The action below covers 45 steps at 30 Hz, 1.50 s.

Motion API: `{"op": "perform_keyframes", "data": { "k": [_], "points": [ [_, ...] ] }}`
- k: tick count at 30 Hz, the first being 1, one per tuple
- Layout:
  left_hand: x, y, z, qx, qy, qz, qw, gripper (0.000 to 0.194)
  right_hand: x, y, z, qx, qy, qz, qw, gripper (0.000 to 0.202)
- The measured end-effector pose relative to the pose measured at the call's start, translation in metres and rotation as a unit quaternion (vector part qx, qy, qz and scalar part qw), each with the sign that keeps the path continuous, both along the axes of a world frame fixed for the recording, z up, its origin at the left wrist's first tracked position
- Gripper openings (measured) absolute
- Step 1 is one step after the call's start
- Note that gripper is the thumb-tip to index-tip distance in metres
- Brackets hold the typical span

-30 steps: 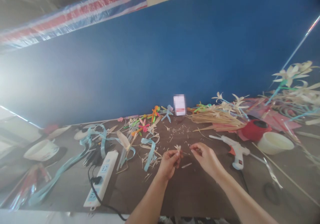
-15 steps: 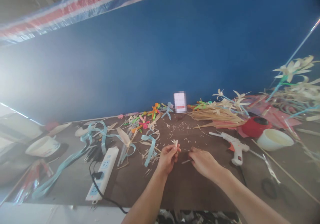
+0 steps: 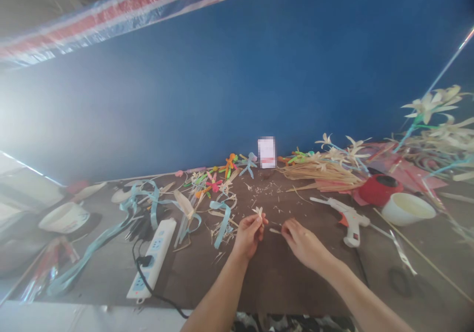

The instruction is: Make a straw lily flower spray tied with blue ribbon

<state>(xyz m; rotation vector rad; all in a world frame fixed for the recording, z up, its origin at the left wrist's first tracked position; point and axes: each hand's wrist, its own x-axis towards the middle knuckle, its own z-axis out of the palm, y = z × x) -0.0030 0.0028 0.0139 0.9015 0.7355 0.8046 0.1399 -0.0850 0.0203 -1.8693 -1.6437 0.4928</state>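
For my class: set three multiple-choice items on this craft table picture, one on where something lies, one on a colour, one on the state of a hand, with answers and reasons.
1. Where does the glue gun lie?
A. Right of the right hand
B. On the power strip
C. Inside the red pot

2. What colour is the wall behind the table?
A. Green
B. Blue
C. Yellow

3. What is the left hand doing?
A. Lying flat and open on the table
B. Gripping the scissors
C. Pinching a small pale straw flower

Answers:
1 A: the white gun lies on the tabletop to the right of that hand, in front of the red pot.
2 B: the backdrop is plain blue.
3 C: the fingers are closed on the flower's base, and its petals stick up above them.
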Motion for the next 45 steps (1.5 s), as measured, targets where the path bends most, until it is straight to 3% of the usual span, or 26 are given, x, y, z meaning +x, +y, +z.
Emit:
{"op": "perform_keyframes", "data": {
  "k": [2, 5, 9, 21, 36, 45],
  "points": [
    [0.001, 0.000, -0.001, 0.003, 0.002, -0.001, 1.000, 0.030, -0.004, 0.003, 0.003, 0.024, 0.151, -0.035, 0.988, 0.015],
    [0.001, -0.001, -0.003, 0.016, 0.008, -0.008, 1.000, 0.030, -0.017, 0.011, 0.006, 0.014, 0.359, -0.077, 0.930, 0.021],
    [0.001, -0.002, -0.006, 0.035, 0.013, -0.023, 0.999, 0.026, -0.036, 0.023, 0.006, 0.025, 0.465, -0.108, 0.878, 0.026],
    [0.001, -0.004, 0.000, 0.020, 0.012, -0.026, 0.999, 0.028, -0.043, 0.026, 0.003, 0.014, 0.475, -0.095, 0.874, 0.027],
    [0.001, -0.004, -0.007, 0.037, 0.005, -0.035, 0.999, 0.020, -0.033, 0.024, 0.003, -0.051, 0.533, -0.069, 0.842, 0.021],
    [0.000, -0.006, -0.004, 0.065, 0.027, -0.087, 0.994, 0.021, -0.024, 0.020, 0.009, -0.074, 0.493, -0.074, 0.864, 0.011]
  ]
}}
